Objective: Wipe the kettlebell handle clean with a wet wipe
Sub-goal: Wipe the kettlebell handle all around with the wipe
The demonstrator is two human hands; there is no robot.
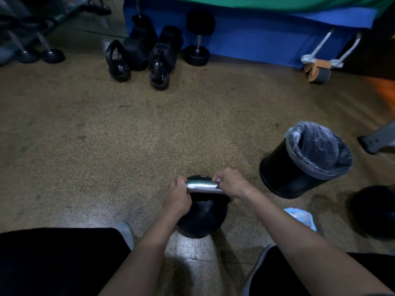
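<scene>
The brown floor is big and speckled. A black bin with a plastic liner stands near the black kettlebell (it sits between the person's knees). The left hand is closed around the shiny handle. The right hand pinches a white wet wipe against the handle's other end.

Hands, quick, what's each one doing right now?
Left hand: closed around the left end of the kettlebell handle.
Right hand: closed on the handle's right end, with a bit of white wet wipe showing under the fingers.
</scene>
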